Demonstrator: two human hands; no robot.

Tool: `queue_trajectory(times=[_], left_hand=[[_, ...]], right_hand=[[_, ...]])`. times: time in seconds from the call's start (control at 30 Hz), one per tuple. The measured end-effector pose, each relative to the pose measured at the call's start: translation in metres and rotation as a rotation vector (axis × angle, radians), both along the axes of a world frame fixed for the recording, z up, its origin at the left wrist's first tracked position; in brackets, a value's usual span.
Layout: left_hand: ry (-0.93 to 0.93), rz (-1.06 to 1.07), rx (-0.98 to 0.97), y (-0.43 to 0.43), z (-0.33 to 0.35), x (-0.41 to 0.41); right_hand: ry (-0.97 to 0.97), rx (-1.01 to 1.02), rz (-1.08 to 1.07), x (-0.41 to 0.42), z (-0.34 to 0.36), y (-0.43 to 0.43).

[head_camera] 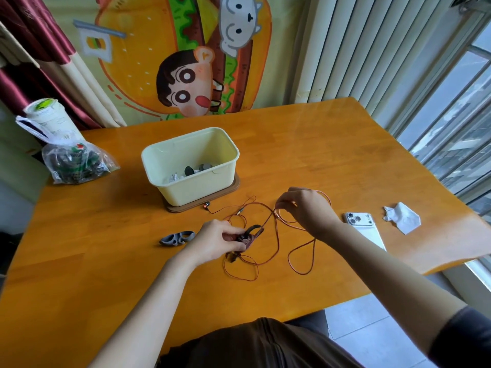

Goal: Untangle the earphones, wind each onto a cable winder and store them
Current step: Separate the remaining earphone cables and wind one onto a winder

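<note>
Closest to me, my left grip [215,240] pinches a dark cable winder [251,233] low over the bench [106,235], with what looks like a few turns of the red earphone cable [276,243] on it. The slack lies in loose loops on the bench between my forearms. Just beyond, my right grip [308,208] is curled round one strand, lifted off the wood. To wind well, I judge I should keep that strand lightly taut, feed it through the right fingers, and let each loop rise singly so that the crossings near the winder do not cinch. A spare grey winder [176,238] lies just left of my left grip. Farther out, one earbud [206,205] rests beside the base of the cream box [191,189], which holds other wound sets and is where this one should go.
</note>
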State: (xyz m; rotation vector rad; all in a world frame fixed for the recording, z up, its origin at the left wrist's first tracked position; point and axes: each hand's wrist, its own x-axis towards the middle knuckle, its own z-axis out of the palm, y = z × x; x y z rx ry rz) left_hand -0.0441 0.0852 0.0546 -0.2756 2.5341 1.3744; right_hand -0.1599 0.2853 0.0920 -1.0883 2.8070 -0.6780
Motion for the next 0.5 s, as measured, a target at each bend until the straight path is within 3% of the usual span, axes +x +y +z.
queue_trajectory(times=[0.1,0.2,0.4,0.5], left_hand=[[0.04,0.044,0.389,0.001,0.006,0.003],[0.085,0.085,0.641,0.007,0.011,0.004],[0.193,0.242,1.014,0.024,0.022,-0.007],[0.283,0.435,1.069,0.027,0.031,-0.017]], right_hand=[[-0.077,-0.065,-0.087,-0.005,-0.005,0.003],[-0.137,-0.116,-0.133,-0.003,-0.011,0.003],[-0.251,-0.196,-0.151,0.03,-0.025,-0.017],[-0.261,-0.183,-0.105,0.052,-0.031,-0.032]])
